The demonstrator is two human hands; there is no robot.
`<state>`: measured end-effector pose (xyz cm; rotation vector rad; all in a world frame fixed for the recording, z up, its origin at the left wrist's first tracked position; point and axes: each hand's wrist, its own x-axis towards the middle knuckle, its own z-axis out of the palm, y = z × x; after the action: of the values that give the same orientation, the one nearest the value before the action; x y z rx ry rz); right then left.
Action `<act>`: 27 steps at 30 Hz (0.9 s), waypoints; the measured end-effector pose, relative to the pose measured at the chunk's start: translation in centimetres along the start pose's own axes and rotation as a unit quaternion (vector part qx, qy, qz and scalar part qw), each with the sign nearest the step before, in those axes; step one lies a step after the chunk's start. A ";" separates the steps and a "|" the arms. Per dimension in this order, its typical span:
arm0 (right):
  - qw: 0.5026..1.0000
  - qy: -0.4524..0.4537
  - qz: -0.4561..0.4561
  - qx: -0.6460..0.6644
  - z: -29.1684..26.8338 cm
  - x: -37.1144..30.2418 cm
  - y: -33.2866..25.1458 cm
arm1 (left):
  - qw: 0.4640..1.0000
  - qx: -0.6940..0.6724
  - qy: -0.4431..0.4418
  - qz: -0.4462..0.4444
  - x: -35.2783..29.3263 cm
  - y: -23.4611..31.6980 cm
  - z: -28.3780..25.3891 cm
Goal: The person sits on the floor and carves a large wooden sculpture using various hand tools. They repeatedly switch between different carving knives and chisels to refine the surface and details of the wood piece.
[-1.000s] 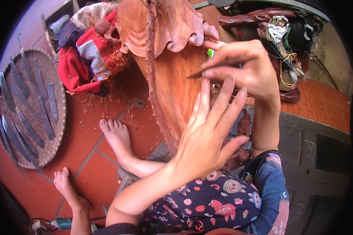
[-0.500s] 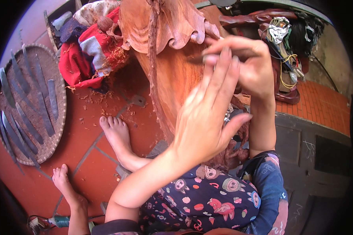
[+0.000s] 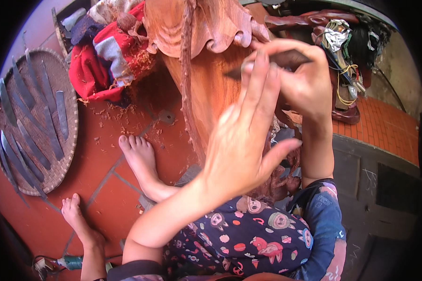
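A thin, dark, blade-like piece (image 3: 291, 58) is gripped in my right hand (image 3: 309, 86), which curls round it in front of the wood. Its pointed dark end shows past the fingers on the left. My left hand (image 3: 237, 140) is open, fingers straight and thumb spread, with its fingertips at the dark piece and the right fingers. Whether they touch it is hard to tell. Behind both hands stands a carved reddish-brown wooden piece (image 3: 211, 84) with a scalloped, curling edge on top and a knobbly branch-like strip (image 3: 185, 75) running down it.
At left, a round woven tray (image 3: 33, 189) holds several long metal blades. Red and grey cloths (image 3: 91, 70) strewn with shavings lie at the upper left. Shavings dot the tiled floor (image 3: 112, 201). A dark red wooden piece (image 3: 309, 19) with cords stands upper right, above a dark panel (image 3: 344, 159).
My right hand has turned slightly, baring more of the dark piece. The left fingers have shifted a little left and up. The view has moved slightly.
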<state>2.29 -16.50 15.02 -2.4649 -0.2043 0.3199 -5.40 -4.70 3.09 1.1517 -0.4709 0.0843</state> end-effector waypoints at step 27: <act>0.997 -0.047 -0.029 0.052 -2.3 0.9 2.2 | 0.999 0.046 -0.012 0.015 1.4 0.1 -0.1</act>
<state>3.90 -19.35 15.25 -2.3383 -0.2900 0.4118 -4.14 -4.81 3.68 1.2381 -0.5102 0.1184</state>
